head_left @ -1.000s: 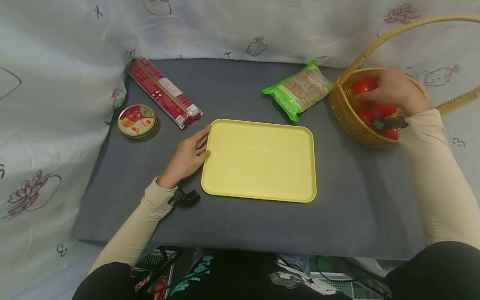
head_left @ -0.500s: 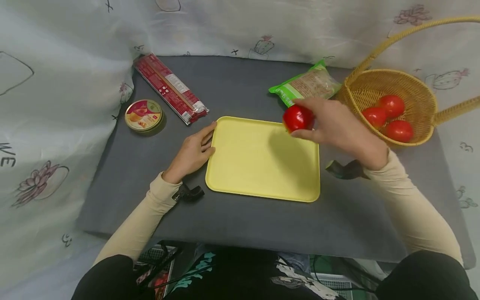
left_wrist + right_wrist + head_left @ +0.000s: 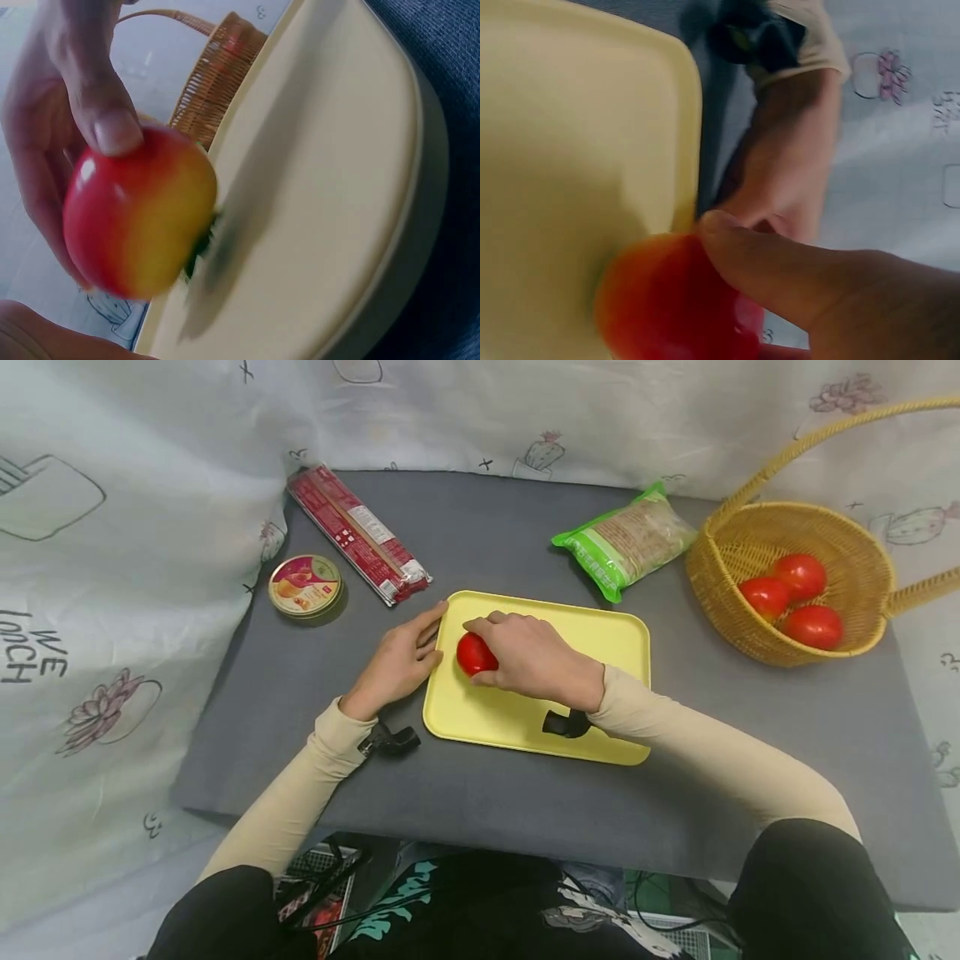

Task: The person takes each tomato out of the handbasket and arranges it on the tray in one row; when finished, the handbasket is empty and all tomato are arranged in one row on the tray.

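In the head view my right hand [image 3: 536, 658] grips a red tomato [image 3: 474, 655] between thumb and fingers over the left part of a yellow tray [image 3: 600, 639]. The left wrist view shows the tomato [image 3: 142, 214] with a yellow patch on its side and green leaves at its underside, close over the tray's surface. My left hand [image 3: 393, 664] rests at the tray's left edge, its fingers extended and touching the rim. Fingers on the far side of the tomato are partly hidden in the right wrist view.
A wicker basket [image 3: 712, 597] with a tall handle stands at the right, holding three tomatoes [image 3: 802, 577]. A green-edged packet [image 3: 630, 539] lies behind the tray. At the back left are a long red packet [image 3: 360, 535] and a round tin [image 3: 305, 587]. Patterned cloth hangs behind the table.
My right hand has lifted the tomato out of the basket and carried it left, across to the tray's left part. The left hand has stayed at the tray's edge.
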